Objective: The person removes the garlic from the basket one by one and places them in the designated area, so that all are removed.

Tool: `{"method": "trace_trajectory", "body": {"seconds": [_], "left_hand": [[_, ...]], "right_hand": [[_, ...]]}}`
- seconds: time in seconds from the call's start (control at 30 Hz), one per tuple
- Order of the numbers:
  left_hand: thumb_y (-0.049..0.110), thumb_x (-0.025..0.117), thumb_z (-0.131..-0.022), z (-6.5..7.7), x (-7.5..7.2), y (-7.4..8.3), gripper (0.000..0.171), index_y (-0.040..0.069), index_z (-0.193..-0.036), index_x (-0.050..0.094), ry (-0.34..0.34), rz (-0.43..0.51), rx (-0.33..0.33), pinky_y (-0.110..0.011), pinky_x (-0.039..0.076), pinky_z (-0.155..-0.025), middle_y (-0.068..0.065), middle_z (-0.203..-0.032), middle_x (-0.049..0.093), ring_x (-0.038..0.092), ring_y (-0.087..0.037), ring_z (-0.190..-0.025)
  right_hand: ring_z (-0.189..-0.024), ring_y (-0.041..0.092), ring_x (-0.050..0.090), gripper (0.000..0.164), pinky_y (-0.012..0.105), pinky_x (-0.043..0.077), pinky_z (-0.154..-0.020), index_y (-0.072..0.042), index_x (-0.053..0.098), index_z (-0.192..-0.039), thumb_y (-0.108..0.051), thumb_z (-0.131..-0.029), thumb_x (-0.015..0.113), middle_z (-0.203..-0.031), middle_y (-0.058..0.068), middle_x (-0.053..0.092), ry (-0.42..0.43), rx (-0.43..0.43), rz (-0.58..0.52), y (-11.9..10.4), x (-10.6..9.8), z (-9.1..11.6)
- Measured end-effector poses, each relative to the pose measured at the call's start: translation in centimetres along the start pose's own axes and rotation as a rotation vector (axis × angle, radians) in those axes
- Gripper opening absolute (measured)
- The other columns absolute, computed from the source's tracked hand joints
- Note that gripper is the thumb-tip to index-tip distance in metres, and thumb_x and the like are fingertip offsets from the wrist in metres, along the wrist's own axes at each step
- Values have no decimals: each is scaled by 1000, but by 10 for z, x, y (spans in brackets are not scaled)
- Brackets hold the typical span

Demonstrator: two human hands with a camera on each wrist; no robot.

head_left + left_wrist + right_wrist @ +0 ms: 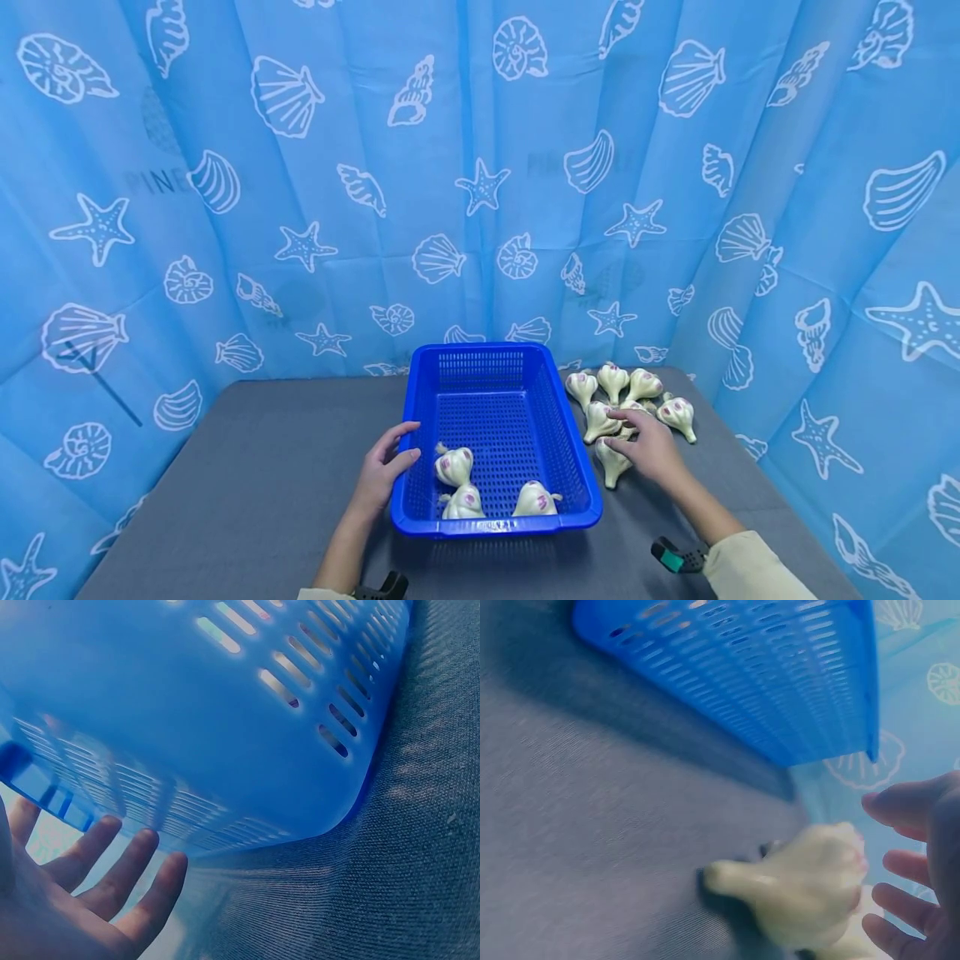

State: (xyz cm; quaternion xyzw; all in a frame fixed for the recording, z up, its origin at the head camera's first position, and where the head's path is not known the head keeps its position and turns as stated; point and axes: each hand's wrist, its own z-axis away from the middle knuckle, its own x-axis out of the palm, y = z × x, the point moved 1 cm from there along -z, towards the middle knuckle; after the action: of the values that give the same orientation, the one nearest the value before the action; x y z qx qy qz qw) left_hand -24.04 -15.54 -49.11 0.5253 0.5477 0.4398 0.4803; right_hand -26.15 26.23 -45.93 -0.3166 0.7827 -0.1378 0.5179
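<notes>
A blue plastic basket (497, 525) stands on the table, with three garlic bulbs in its near part: one bulb (454, 467) at the left, another (463, 502) just below it and a third (535, 498) at the right. My left hand (380, 468) rests at the basket's left rim, fingers spread along the outer wall in the left wrist view. To the right of the basket lies a pile of several garlic bulbs (613, 382). Over its near side reaches my right hand (651, 448), fingers apart, close to a bulb (802, 889) and holding nothing.
Grey cloth covers the table (300, 467). A blue curtain (480, 208) with white shell prints hangs right behind it and along both sides. One bulb (678, 417) lies at the pile's right edge. Black bands (678, 556) sit at both wrists.
</notes>
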Motion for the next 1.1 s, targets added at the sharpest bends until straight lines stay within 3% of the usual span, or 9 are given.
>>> {"method": "trace_trajectory", "body": {"seconds": [0.2,0.53,0.8,1.1], "left_hand": [[20,61,-95,0,0,0,41,14,-135,55,0,-3,4,-56,45,-93,-20,-141,47,49,-41,-122],[21,62,-94,1,-1,-2,41,14,-134,56,3,8,6,-54,47,-92,-19,-140,48,51,-39,-120],[22,62,-95,2,1,1,42,13,-136,55,0,17,6,-55,46,-92,-20,-140,48,51,-39,-121],[21,61,-95,1,0,-1,41,14,-135,55,0,2,0,-56,46,-92,-20,-140,48,51,-40,-120]], "right_hand": [[-97,41,62,35,49,52,-72,1,65,-116,-7,-83,75,-112,22,65,2,22,-4,-12,-7,-13],[-103,38,60,31,48,51,-78,-2,66,-116,-11,-87,73,-113,17,65,-4,27,-24,-29,-14,-26],[-98,39,61,33,42,53,-69,1,65,-118,-9,-87,71,-115,20,64,-61,84,-56,-20,-14,-12],[-102,42,61,35,50,51,-80,3,65,-117,-8,-85,74,-115,22,64,-109,130,-62,-8,-14,6]]}}
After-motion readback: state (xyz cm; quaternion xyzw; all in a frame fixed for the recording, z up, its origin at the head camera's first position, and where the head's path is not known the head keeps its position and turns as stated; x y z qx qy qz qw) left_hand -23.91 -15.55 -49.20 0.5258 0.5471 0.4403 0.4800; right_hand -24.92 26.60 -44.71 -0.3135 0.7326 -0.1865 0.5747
